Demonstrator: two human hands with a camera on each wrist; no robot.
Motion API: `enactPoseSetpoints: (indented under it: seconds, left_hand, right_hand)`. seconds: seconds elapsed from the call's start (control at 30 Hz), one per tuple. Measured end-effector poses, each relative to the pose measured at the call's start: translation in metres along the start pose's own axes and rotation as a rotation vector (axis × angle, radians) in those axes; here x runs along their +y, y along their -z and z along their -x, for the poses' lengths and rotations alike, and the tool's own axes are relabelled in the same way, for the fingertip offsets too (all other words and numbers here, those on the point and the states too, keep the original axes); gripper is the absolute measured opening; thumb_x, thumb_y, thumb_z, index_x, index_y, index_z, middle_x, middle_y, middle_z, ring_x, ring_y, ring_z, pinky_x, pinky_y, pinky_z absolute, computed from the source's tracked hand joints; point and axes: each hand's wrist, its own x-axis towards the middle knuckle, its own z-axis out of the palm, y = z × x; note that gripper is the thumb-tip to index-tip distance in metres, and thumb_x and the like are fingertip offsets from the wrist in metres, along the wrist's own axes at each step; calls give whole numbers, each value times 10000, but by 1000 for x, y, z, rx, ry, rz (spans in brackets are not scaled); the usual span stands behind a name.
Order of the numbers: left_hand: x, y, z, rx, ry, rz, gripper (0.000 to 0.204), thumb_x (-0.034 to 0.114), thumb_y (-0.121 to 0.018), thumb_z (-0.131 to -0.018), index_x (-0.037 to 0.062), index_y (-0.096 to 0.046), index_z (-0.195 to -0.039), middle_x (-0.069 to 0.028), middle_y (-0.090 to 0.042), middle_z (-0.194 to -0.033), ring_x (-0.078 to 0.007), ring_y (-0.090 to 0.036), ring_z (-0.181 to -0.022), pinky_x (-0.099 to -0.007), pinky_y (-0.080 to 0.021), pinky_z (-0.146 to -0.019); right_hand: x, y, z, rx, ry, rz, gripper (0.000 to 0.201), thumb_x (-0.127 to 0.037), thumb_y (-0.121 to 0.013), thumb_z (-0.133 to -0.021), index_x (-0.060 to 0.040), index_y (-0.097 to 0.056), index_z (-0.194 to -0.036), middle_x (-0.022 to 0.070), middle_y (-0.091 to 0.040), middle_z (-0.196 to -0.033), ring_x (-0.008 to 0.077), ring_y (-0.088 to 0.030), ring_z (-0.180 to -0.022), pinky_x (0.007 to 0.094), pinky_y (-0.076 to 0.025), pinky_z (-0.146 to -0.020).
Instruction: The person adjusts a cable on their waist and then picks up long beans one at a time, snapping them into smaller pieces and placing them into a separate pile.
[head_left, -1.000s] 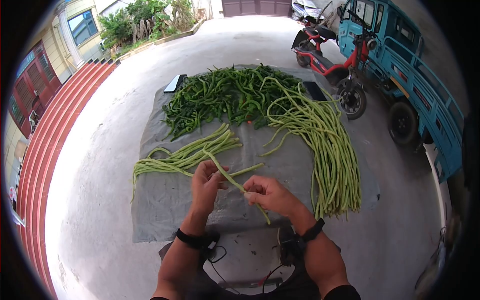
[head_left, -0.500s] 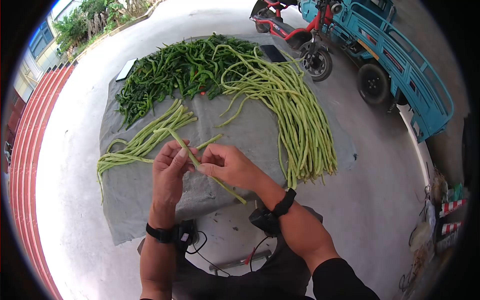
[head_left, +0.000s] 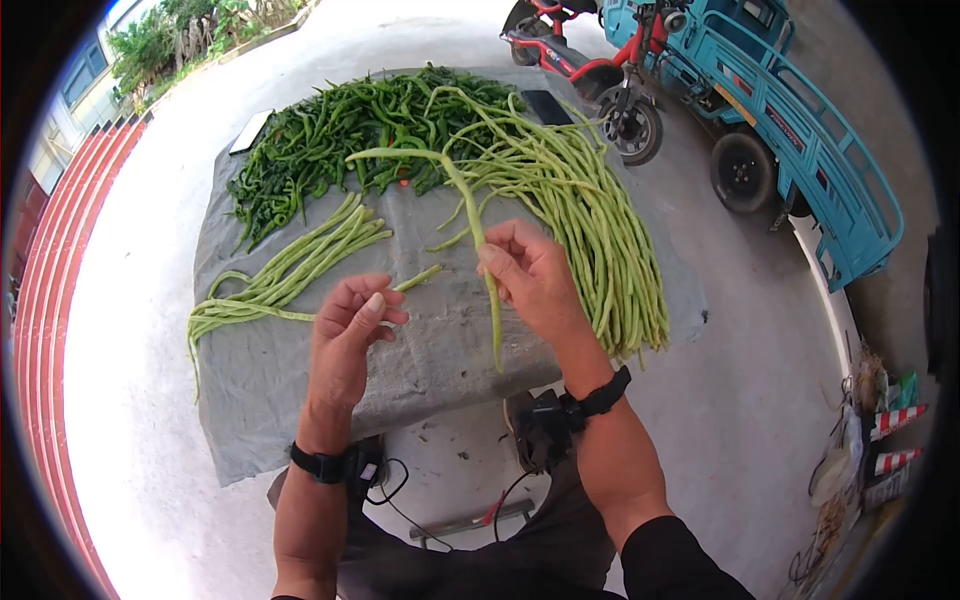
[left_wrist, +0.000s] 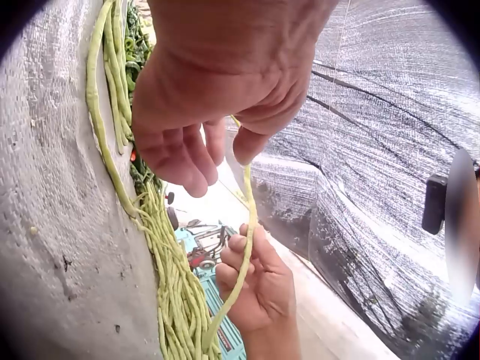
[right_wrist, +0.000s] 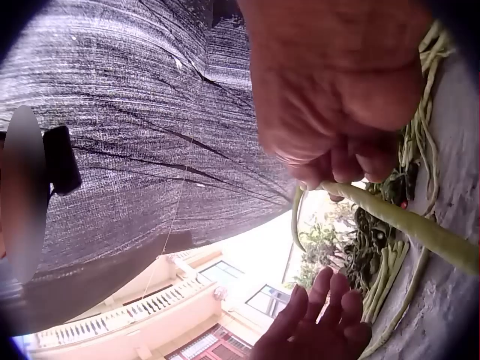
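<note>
In the head view my right hand (head_left: 530,275) pinches a long green bean (head_left: 478,215) between thumb and fingers. The bean's upper end bends to the left over the cloth, and its lower end hangs below the hand. To the left, my left hand (head_left: 345,330) is apart from it, fingers loosely bent with nothing in them. A single long bean (head_left: 420,279) lies on the cloth behind the left hand's fingertips. Just beyond lies a small bunch of long beans (head_left: 300,262). A larger pile of long beans (head_left: 600,250) spreads to the right of my right hand.
Green peppers (head_left: 350,125) are heaped at the far side of the grey cloth (head_left: 250,390). A white-faced phone (head_left: 251,131) and a dark phone (head_left: 546,107) flank the heap. Beyond stand a red scooter (head_left: 590,75) and a blue cargo tricycle (head_left: 790,130).
Both hands were on the bean before. The left has let go, and the right has carried the bean up and to the right. The head view has turned rightward and downward.
</note>
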Motion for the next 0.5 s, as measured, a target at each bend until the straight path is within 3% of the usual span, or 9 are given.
enactPoseSetpoints:
  seconds: [0.13, 0.2, 0.3, 0.4, 0.5]
  left_hand:
    - [-4, 8, -1, 18, 42, -49, 257, 235, -670, -1082, 74, -680, -1283, -38, -748, -1114, -126, -716, -940, -266, -532, -784]
    - [-6, 11, 0, 33, 69, -64, 248, 239, -676, -1079, 83, -682, -1271, -29, -747, -1095, -118, -716, -923, -258, -530, -773]
    - [-8, 12, 0, 40, 103, -70, 224, 232, -692, -1069, 91, -690, -1244, -25, -752, -1072, -112, -714, -903, -251, -527, -761]
    - [-6, 11, 1, 30, 118, -61, 213, 220, -703, -1061, 91, -695, -1231, -25, -755, -1065, -110, -713, -897, -249, -525, -758]
    - [-7, 10, 1, 19, 134, -59, 207, 209, -705, -1058, 87, -698, -1226, -29, -756, -1066, -110, -713, -898, -251, -525, -760]
  right_hand:
    - [0, 64, -1, 349, 155, 492, 198, -181, -714, -1017, 13, -677, -1038, 85, -729, -839, 166, -691, -759, 357, -545, -707]
    - [4, 88, 6, 478, 81, 773, 175, -160, -709, -992, 13, -679, -995, 153, -730, -819, 290, -715, -755, 420, -544, -725]
    - [15, 109, 11, 500, 22, 1014, 171, -157, -694, -986, 13, -682, -976, 204, -729, -845, 400, -711, -798, 477, -539, -751]
    - [16, 117, 16, 485, -44, 1033, 178, -162, -680, -990, 13, -676, -956, 219, -729, -858, 445, -702, -827, 507, -535, -765]
    - [22, 123, 12, 538, 54, 961, 189, -172, -679, -995, 15, -683, -967, 199, -726, -836, 398, -707, -790, 479, -533, -747]
